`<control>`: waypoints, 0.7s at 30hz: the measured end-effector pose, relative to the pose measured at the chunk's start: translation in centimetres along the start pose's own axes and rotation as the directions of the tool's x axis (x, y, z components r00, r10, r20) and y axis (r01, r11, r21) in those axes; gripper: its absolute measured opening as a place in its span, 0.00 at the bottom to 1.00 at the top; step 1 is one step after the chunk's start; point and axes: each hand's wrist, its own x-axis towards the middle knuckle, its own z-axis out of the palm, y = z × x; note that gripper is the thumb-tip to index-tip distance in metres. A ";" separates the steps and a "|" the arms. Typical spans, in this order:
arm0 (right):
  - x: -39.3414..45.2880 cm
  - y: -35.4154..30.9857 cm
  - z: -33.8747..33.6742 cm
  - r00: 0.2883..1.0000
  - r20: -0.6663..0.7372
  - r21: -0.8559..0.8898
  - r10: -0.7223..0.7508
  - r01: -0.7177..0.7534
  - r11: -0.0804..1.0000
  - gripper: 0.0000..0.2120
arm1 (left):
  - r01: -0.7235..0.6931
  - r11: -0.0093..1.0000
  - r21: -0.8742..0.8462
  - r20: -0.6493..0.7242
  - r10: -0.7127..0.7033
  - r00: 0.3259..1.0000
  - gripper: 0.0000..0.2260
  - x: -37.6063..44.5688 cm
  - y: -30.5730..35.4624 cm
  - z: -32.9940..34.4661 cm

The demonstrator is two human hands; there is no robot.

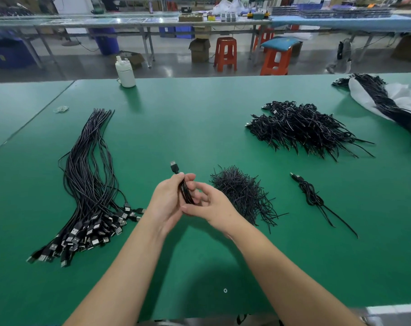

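My left hand (pixel 168 203) grips a folded black USB cable (pixel 185 190), whose plug (pixel 174 166) sticks up past the fingers. Beside it, my right hand (pixel 210 205) touches the same coil with curled fingers. Both hands hover over the green table (pixel 199 118), near its middle front. A pile of short black twist ties (pixel 243 192) lies just right of my right hand. One tied cable (pixel 311 196) rests further right.
A long bundle of loose USB cables (pixel 89 184) lies at the left, plugs toward me. A heap of tied cables (pixel 300 128) sits at the right rear, more cables on a white bag (pixel 387 100) beyond. A white bottle (pixel 125 72) stands at the far edge.
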 end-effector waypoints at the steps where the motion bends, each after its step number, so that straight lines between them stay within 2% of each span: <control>1: 0.0 0.2 0.1 0.999 -0.032 -0.027 -0.022 0.021 0.999 0.24 | 0.016 0.999 0.034 0.010 -0.016 1.000 0.12 0.0 -0.2 0.0; 5: -0.3 0.9 0.0 0.997 -0.070 -0.023 -0.019 0.017 1.000 0.18 | 0.151 0.979 0.139 0.159 -0.173 0.972 0.15 0.2 -0.2 -0.6; 9: -0.7 1.8 0.0 0.999 -0.043 0.032 -0.012 0.013 0.999 0.10 | 0.249 0.930 0.271 0.302 -0.327 0.895 0.17 0.7 0.7 -1.9; 13: -1.0 2.1 0.2 0.998 -0.065 0.046 0.002 0.001 0.999 0.09 | 0.298 0.899 0.321 0.316 -0.399 0.861 0.16 0.8 0.8 -1.9; 18: -1.1 2.4 0.0 0.997 -0.073 -0.023 0.012 -0.014 1.000 0.10 | 0.316 0.906 0.282 0.312 -0.398 0.863 0.17 0.4 0.6 -1.7; 21: -1.3 2.6 -0.1 0.998 -0.055 -0.076 -0.015 0.010 0.997 0.11 | 0.308 0.897 0.318 0.297 -0.403 0.866 0.20 0.1 0.8 -1.6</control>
